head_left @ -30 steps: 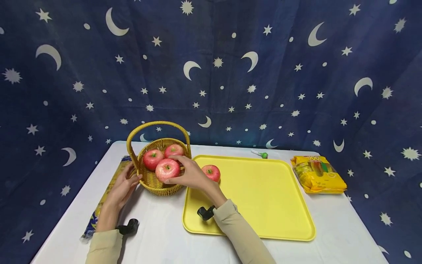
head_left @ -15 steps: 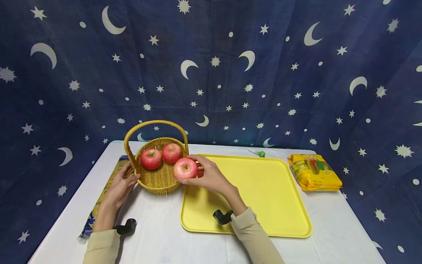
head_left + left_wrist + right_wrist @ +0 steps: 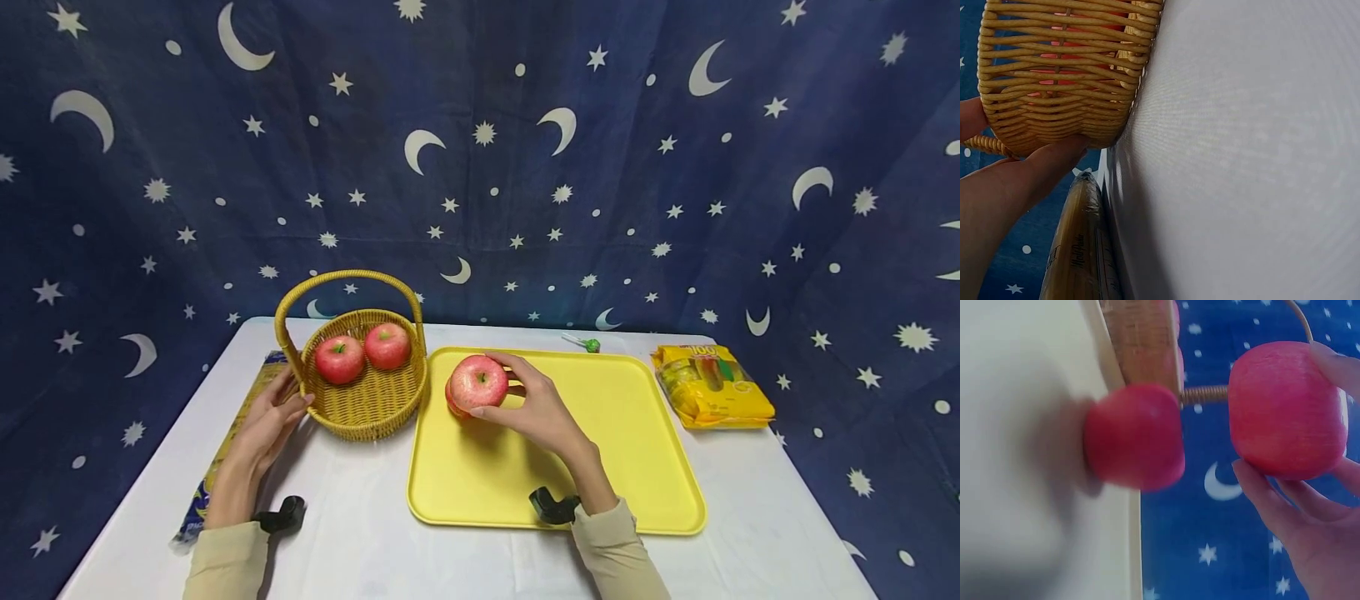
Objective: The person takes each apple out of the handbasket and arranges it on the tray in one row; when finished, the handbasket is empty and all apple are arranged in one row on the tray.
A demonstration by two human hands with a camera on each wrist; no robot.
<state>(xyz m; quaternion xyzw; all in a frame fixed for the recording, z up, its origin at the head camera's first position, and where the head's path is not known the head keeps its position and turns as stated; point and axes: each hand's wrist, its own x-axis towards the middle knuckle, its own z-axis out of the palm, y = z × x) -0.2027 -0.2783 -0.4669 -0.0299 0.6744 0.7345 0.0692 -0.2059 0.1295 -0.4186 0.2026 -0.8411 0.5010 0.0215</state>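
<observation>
Fingers and thumb of my right hand (image 3: 536,408) pinch a red apple (image 3: 478,383) above the left part of a yellow tray (image 3: 585,450). Below it, mostly covered in the head view, another apple (image 3: 1135,437) sits on the tray; the right wrist view shows a gap between the two. At the left, my left hand (image 3: 266,425) holds the side of a wicker basket (image 3: 367,408) by the base of its arched handle. Two apples, the left one (image 3: 340,360) and the right one (image 3: 387,346), lie inside the basket.
A long pack of spaghetti (image 3: 1075,250) lies left of the basket, partly behind my left arm. Behind the tray is a green-headed lollipop (image 3: 591,344). A yellow snack bag (image 3: 712,387) lies to the tray's right. A blue star-patterned cloth (image 3: 480,167) hangs behind the table.
My right hand has lifted an apple out of the basket and carried it right, over the apple on the tray. My left hand has stayed at the basket.
</observation>
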